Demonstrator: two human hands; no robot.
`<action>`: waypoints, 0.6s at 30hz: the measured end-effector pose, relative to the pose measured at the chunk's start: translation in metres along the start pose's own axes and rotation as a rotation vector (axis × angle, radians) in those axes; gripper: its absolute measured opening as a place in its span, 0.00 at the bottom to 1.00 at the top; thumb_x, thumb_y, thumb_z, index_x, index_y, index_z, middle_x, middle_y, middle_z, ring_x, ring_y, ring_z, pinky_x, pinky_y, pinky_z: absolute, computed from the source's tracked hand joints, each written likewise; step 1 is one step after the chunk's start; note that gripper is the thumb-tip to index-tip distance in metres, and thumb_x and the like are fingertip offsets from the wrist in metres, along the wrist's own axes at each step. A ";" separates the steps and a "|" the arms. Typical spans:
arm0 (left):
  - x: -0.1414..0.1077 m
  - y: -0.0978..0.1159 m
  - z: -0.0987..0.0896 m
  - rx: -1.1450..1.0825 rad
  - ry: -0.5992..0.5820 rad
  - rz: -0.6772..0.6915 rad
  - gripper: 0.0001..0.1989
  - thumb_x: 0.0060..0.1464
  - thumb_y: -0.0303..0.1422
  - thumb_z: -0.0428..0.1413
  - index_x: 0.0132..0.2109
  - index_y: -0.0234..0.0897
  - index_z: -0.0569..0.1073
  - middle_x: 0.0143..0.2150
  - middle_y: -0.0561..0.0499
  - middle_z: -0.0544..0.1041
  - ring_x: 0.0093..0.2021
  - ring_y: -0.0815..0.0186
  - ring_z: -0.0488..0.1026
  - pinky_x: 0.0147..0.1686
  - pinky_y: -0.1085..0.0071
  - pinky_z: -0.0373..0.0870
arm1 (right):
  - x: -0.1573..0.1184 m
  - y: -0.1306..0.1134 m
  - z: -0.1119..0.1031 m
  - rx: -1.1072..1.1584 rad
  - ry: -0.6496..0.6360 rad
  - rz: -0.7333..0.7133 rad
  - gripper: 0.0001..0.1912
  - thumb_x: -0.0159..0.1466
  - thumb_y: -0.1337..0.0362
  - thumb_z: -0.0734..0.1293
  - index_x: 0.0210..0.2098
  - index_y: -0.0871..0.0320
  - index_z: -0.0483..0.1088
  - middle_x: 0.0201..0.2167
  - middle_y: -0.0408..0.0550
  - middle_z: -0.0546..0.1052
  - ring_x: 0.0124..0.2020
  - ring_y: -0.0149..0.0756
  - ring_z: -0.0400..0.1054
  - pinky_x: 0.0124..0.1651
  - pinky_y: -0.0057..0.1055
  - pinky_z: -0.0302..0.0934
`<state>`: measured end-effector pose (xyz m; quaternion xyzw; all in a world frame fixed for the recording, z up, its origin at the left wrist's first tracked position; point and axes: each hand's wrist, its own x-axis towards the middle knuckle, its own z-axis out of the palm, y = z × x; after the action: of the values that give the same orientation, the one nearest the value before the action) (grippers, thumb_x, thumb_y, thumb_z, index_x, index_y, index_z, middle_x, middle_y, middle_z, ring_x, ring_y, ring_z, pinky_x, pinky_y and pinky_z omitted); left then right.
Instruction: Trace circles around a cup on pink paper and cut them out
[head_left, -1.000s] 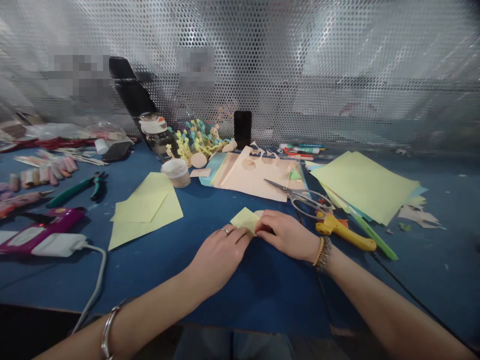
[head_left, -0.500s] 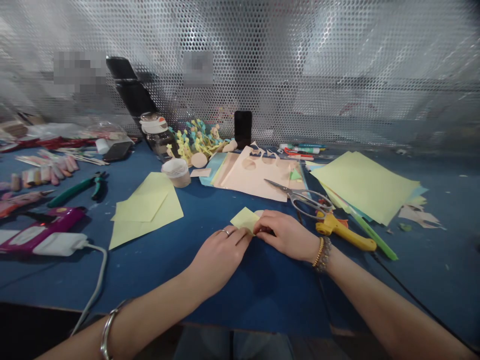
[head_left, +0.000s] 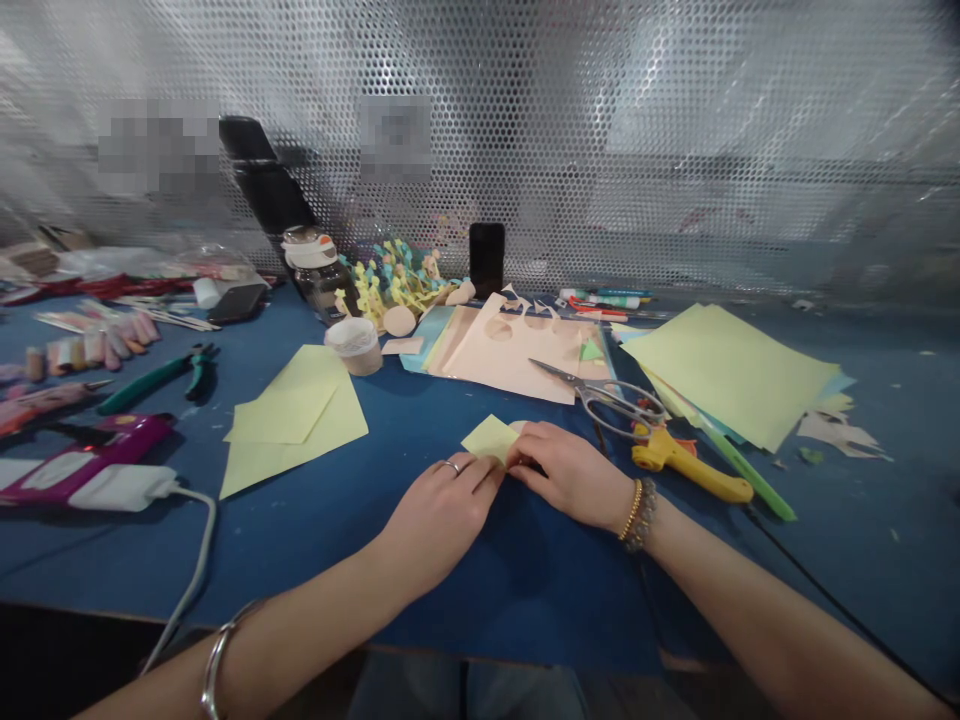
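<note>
A small yellow-green paper [head_left: 489, 437] lies on the blue table at the centre, its lower part under my fingertips. My left hand [head_left: 442, 510] presses on its lower edge with fingers close together. My right hand [head_left: 566, 468] pinches the paper's right corner with thumb and bent fingers, and its fingertips meet those of my left. A pale round piece [head_left: 517, 427] shows partly behind my right hand. Beyond my right hand are the grey-handled scissors [head_left: 600, 395], resting partly on pink sheets [head_left: 517, 350], and a yellow-handled tool [head_left: 694, 472].
Larger yellow-green sheets lie at left [head_left: 330, 430] and right [head_left: 735, 370]. A white tub [head_left: 354, 346], a bottle [head_left: 315, 275] and a phone [head_left: 487, 257] stand at the back. Green pliers [head_left: 154, 382] and a purple power strip [head_left: 112, 455] with a white cable are on the left.
My right wrist has shifted slightly left. Both hands stay at the small paper, which has hardly moved.
</note>
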<state>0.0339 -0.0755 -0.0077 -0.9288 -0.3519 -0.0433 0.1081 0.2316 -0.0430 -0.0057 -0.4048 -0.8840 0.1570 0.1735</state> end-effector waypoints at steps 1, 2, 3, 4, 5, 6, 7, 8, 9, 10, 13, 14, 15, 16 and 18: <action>0.000 0.000 0.000 0.004 0.000 -0.002 0.19 0.60 0.22 0.45 0.57 0.28 0.66 0.52 0.42 0.74 0.49 0.57 0.71 0.43 0.63 0.72 | 0.000 0.000 0.000 -0.008 0.000 -0.002 0.04 0.64 0.68 0.63 0.33 0.60 0.68 0.34 0.47 0.70 0.39 0.35 0.63 0.43 0.33 0.60; 0.000 0.001 0.000 0.008 0.004 -0.002 0.19 0.59 0.22 0.45 0.57 0.28 0.67 0.52 0.42 0.74 0.49 0.57 0.71 0.43 0.63 0.72 | 0.000 -0.001 0.000 -0.016 0.000 -0.005 0.04 0.65 0.68 0.62 0.33 0.60 0.68 0.35 0.48 0.70 0.39 0.35 0.63 0.43 0.33 0.60; 0.000 0.001 0.000 0.013 0.007 -0.001 0.19 0.59 0.21 0.45 0.57 0.27 0.67 0.52 0.42 0.74 0.49 0.57 0.71 0.43 0.64 0.72 | -0.001 -0.001 0.000 -0.023 0.002 -0.009 0.04 0.65 0.67 0.62 0.34 0.60 0.68 0.35 0.48 0.70 0.39 0.35 0.63 0.43 0.33 0.60; 0.000 0.001 -0.001 0.019 0.010 0.000 0.19 0.59 0.21 0.45 0.57 0.27 0.66 0.52 0.42 0.74 0.49 0.57 0.72 0.43 0.64 0.72 | -0.001 -0.001 0.000 -0.029 0.004 -0.013 0.05 0.65 0.67 0.62 0.34 0.60 0.68 0.35 0.48 0.70 0.39 0.35 0.63 0.43 0.33 0.60; 0.000 0.001 -0.001 0.027 0.013 0.002 0.19 0.59 0.21 0.45 0.57 0.27 0.66 0.51 0.42 0.74 0.49 0.57 0.72 0.42 0.64 0.72 | -0.001 -0.001 0.000 -0.034 0.004 -0.017 0.05 0.65 0.67 0.62 0.34 0.60 0.68 0.36 0.49 0.70 0.39 0.36 0.63 0.43 0.33 0.60; 0.000 0.001 -0.001 0.033 0.015 0.004 0.19 0.59 0.21 0.45 0.57 0.27 0.67 0.51 0.42 0.74 0.48 0.58 0.72 0.42 0.64 0.72 | -0.001 -0.001 0.000 -0.038 0.004 -0.020 0.04 0.65 0.68 0.61 0.34 0.60 0.68 0.36 0.49 0.70 0.39 0.36 0.63 0.43 0.34 0.60; 0.000 0.001 0.000 0.041 0.016 0.005 0.19 0.59 0.21 0.45 0.57 0.28 0.67 0.51 0.41 0.74 0.48 0.58 0.72 0.42 0.65 0.72 | -0.001 -0.002 0.000 -0.041 0.003 -0.024 0.04 0.65 0.68 0.61 0.35 0.60 0.68 0.36 0.49 0.70 0.39 0.36 0.63 0.44 0.34 0.60; 0.000 0.001 0.000 0.046 0.016 0.005 0.19 0.59 0.21 0.44 0.56 0.28 0.67 0.51 0.41 0.74 0.48 0.58 0.72 0.41 0.65 0.72 | -0.001 -0.002 0.000 -0.045 0.003 -0.027 0.05 0.65 0.68 0.61 0.35 0.60 0.68 0.36 0.49 0.70 0.39 0.36 0.63 0.44 0.34 0.60; 0.000 0.001 0.000 0.049 0.019 0.002 0.19 0.59 0.21 0.45 0.56 0.28 0.67 0.51 0.41 0.74 0.48 0.58 0.72 0.41 0.65 0.72 | -0.001 -0.002 0.000 -0.049 0.004 -0.031 0.05 0.65 0.68 0.61 0.35 0.60 0.68 0.36 0.49 0.70 0.39 0.36 0.63 0.44 0.34 0.60; 0.000 0.001 0.001 0.046 0.023 -0.002 0.19 0.59 0.21 0.45 0.56 0.28 0.67 0.51 0.41 0.74 0.48 0.58 0.72 0.41 0.65 0.72 | -0.001 -0.002 0.000 -0.054 0.003 -0.032 0.05 0.65 0.68 0.61 0.34 0.60 0.67 0.36 0.49 0.70 0.39 0.37 0.63 0.44 0.35 0.60; -0.001 0.001 0.003 0.007 0.025 -0.011 0.19 0.57 0.22 0.48 0.56 0.29 0.67 0.51 0.42 0.74 0.48 0.57 0.72 0.41 0.64 0.72 | -0.001 -0.002 0.000 -0.071 -0.004 -0.031 0.05 0.65 0.68 0.61 0.34 0.60 0.67 0.36 0.50 0.70 0.39 0.37 0.63 0.43 0.35 0.61; -0.001 0.001 0.004 -0.013 0.025 -0.016 0.19 0.57 0.22 0.48 0.55 0.30 0.67 0.51 0.42 0.74 0.49 0.57 0.72 0.42 0.64 0.71 | -0.001 -0.003 0.000 -0.075 -0.006 -0.030 0.05 0.65 0.68 0.61 0.34 0.60 0.67 0.36 0.50 0.70 0.39 0.37 0.63 0.43 0.35 0.61; -0.001 0.001 0.005 -0.033 0.026 -0.021 0.19 0.57 0.22 0.48 0.55 0.30 0.68 0.51 0.43 0.74 0.49 0.58 0.72 0.43 0.64 0.71 | 0.000 -0.003 0.000 -0.079 -0.007 -0.031 0.05 0.65 0.68 0.61 0.34 0.60 0.67 0.36 0.50 0.70 0.39 0.37 0.63 0.43 0.35 0.61; -0.001 0.000 0.005 -0.052 0.027 -0.026 0.19 0.57 0.22 0.48 0.55 0.31 0.68 0.51 0.43 0.74 0.49 0.58 0.71 0.44 0.64 0.71 | 0.000 -0.003 0.000 -0.082 -0.009 -0.030 0.05 0.66 0.68 0.60 0.34 0.60 0.67 0.36 0.50 0.70 0.39 0.37 0.63 0.43 0.35 0.61; 0.000 -0.002 0.004 -0.088 0.042 -0.031 0.19 0.57 0.22 0.48 0.55 0.31 0.68 0.50 0.44 0.75 0.49 0.59 0.71 0.46 0.63 0.70 | 0.000 -0.003 0.001 -0.091 -0.013 -0.025 0.06 0.66 0.67 0.60 0.34 0.60 0.67 0.37 0.50 0.70 0.40 0.37 0.63 0.43 0.35 0.61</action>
<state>0.0328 -0.0732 -0.0113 -0.9260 -0.3616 -0.0798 0.0735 0.2296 -0.0450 -0.0052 -0.4002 -0.8962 0.1171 0.1513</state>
